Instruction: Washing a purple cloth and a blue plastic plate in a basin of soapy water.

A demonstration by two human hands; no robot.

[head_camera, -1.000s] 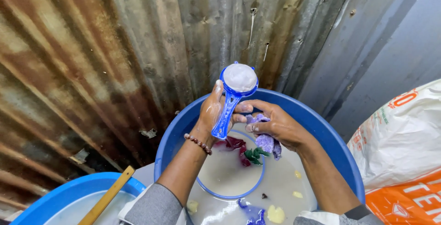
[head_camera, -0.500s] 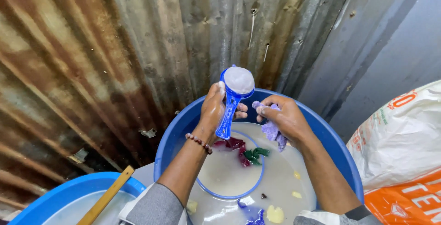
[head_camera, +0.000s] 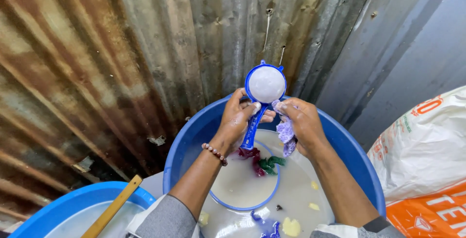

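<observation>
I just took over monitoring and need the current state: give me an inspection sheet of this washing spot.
Surface: large blue tub of cloudy water, smaller blue-rimmed basin sitting inside.
Job's things: blue strainer held upright above the tub; purple scrubbing cloth.
Clutter: red and green cloth pieces in the water, yellowish bits floating.
Grippers: left hand grips the strainer handle; right hand holds the cloth beside it.
Cables: nothing seen.
Surroundings: rusty corrugated metal wall, second blue tub with wooden stick, white and orange sack.
</observation>
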